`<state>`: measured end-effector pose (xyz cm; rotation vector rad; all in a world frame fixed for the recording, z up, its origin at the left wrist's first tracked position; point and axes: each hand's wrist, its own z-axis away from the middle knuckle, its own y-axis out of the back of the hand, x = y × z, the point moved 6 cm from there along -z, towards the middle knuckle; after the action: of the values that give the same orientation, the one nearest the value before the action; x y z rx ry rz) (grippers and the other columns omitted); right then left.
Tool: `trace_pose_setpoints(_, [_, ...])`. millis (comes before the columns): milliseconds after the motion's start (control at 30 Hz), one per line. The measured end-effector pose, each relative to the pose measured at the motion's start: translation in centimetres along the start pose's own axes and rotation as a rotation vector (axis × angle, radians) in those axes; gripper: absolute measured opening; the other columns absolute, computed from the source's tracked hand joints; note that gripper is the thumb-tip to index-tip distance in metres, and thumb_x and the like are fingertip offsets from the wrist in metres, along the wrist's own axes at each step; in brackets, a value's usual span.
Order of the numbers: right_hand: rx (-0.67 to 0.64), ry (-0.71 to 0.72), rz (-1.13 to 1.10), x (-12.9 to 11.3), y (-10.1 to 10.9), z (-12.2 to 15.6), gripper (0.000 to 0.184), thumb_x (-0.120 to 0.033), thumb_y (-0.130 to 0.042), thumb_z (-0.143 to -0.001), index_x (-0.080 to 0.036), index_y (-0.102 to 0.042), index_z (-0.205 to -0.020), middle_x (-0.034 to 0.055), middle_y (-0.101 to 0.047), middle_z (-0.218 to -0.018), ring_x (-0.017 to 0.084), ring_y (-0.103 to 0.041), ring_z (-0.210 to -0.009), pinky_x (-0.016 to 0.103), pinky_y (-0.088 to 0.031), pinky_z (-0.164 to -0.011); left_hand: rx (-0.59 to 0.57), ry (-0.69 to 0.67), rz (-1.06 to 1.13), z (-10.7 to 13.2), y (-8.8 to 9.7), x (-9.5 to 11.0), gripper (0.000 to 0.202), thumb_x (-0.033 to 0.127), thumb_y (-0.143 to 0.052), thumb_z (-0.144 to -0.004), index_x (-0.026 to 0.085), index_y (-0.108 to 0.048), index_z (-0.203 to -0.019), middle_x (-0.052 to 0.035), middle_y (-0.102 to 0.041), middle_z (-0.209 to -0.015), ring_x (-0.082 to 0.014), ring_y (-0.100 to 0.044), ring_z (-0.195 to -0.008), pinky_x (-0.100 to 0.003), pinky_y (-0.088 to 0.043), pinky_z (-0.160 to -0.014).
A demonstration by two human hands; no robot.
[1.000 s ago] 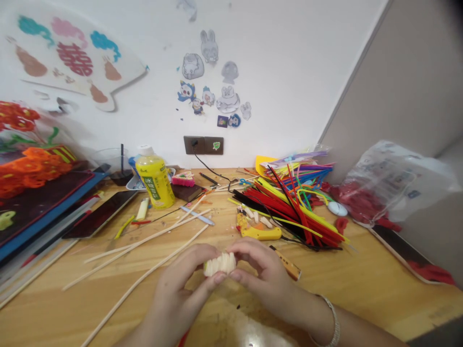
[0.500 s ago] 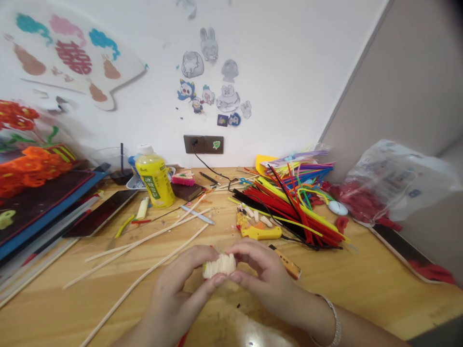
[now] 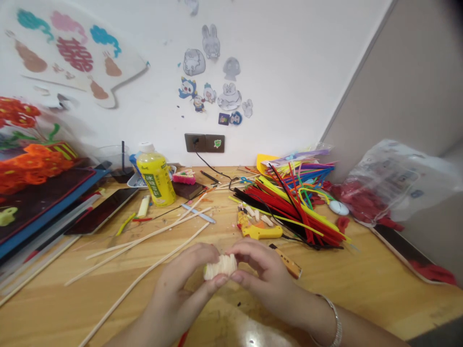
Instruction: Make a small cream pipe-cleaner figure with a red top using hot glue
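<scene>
So, you're at a wooden worktop (image 3: 356,282) against a white wall. A big heap of multicoloured pipe cleaners (image 3: 292,212), mostly red, black and yellow, sits right of centre, with a clear plastic bag (image 3: 394,180) of red pieces beyond it. Long thin wooden sticks (image 3: 144,268) lie loose left of your hands, and a yellow bottle (image 3: 154,180) stands further back. Nearest your right hand is an orange-yellow utility knife (image 3: 285,261), just beside it but not touching. Your left hand (image 3: 184,282) and right hand (image 3: 265,274) are both low and centred over the worktop, with a silver bangle (image 3: 334,320) on the right wrist. Your fingers (image 3: 246,248) on both hands are curled closed, pinching from either side a ribbed cream-white bundle (image 3: 220,266), held just above the worktop.
</scene>
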<state>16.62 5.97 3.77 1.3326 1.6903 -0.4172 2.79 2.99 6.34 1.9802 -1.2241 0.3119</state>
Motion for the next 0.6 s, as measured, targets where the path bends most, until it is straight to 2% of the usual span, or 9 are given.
trace_pose_setpoints(133, [-0.001, 0.024, 0.019, -0.1, 0.1, -0.1, 0.025, -0.033, -0.059, -0.083, -0.020, -0.061, -0.104, 0.0044, -0.064, -0.091, 0.014, -0.058, -0.081, 0.026, -0.047, -0.073, -0.019, -0.048, -0.027, -0.2, 0.0, 0.5, 0.012, 0.016, -0.062, -0.077, 0.022, -0.057, -0.086, 0.0023, -0.065, -0.071, -0.0118, -0.063, -0.064, -0.016, -0.050, -0.060])
trace_pose_setpoints(367, [-0.010, 0.036, 0.057, -0.2, 0.0, -0.2, 0.027, -0.037, -0.056, -0.084, -0.021, -0.061, -0.104, 0.0048, -0.064, -0.090, 0.016, -0.058, -0.079, 0.029, -0.047, -0.073, -0.058, -0.040, -0.017, -0.4, -0.3, 0.5, 0.010, 0.016, -0.060, -0.077, 0.023, -0.058, -0.083, 0.0015, -0.066, -0.069, -0.0142, -0.063, -0.062, -0.019, -0.050, -0.057])
trace_pose_setpoints(500, [-0.018, 0.026, 0.063, -0.4, 0.0, -0.3, 0.026, -0.037, -0.055, -0.084, -0.021, -0.061, -0.104, 0.0051, -0.064, -0.090, 0.016, -0.058, -0.079, 0.028, -0.048, -0.072, -0.070, 0.013, 0.023, 0.0, -0.4, -0.1, 0.012, 0.015, -0.061, -0.075, 0.025, -0.059, -0.082, 0.0005, -0.067, -0.070, -0.0164, -0.064, -0.065, -0.022, -0.051, -0.059])
trace_pose_setpoints(600, [-0.021, 0.018, 0.079, -0.4, 0.1, -0.3, 0.026, -0.036, -0.056, -0.084, -0.021, -0.060, -0.105, 0.0051, -0.064, -0.091, 0.016, -0.058, -0.081, 0.028, -0.047, -0.074, -0.003, 0.097, 0.073, 0.4, -0.3, -1.0, 0.015, 0.015, -0.064, -0.071, 0.024, -0.059, -0.082, -0.0003, -0.068, -0.073, -0.0170, -0.065, -0.067, -0.024, -0.053, -0.062])
